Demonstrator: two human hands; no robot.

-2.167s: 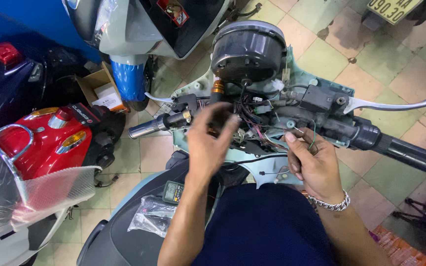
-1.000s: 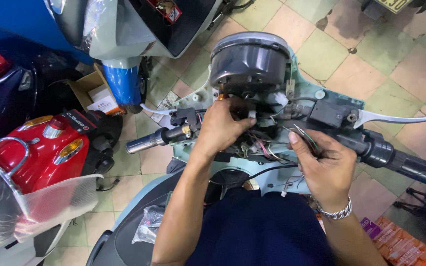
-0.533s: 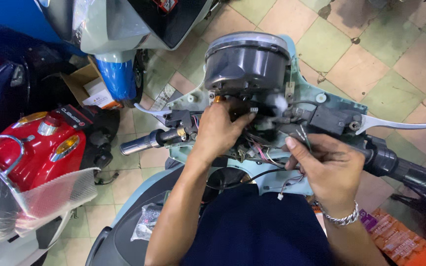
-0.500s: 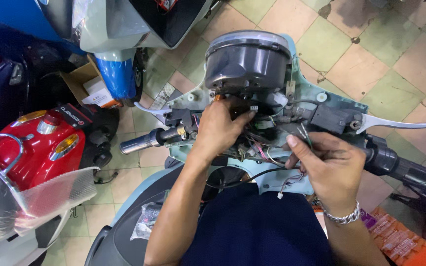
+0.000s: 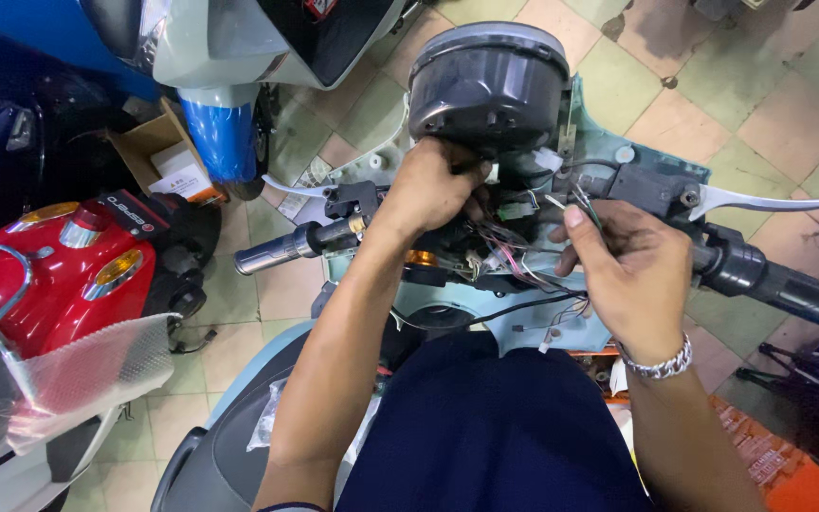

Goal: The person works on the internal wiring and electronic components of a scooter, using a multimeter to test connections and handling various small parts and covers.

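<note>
I look down on a pale blue scooter's opened handlebar head. A round dark speedometer housing (image 5: 487, 87) sits at the top. Below it hangs a tangle of coloured wires (image 5: 514, 261) with small white connectors. My left hand (image 5: 428, 188) reaches in under the speedometer housing, its fingers curled among the wires and connectors. My right hand (image 5: 626, 265), with a metal bracelet at the wrist, pinches a bundle of thin wires between thumb and fingers just right of the housing.
The left handlebar grip (image 5: 282, 251) and the right brake lever (image 5: 779, 199) stick out sideways. A red scooter (image 5: 59, 275) stands at the left, a grey one (image 5: 239, 47) at the top. A cardboard box (image 5: 158, 156) lies on the tiled floor.
My left hand has moved from the open air in to under the speedometer housing. My right hand has shifted up and gathered the wires. The view has tilted closer to the handlebar.
</note>
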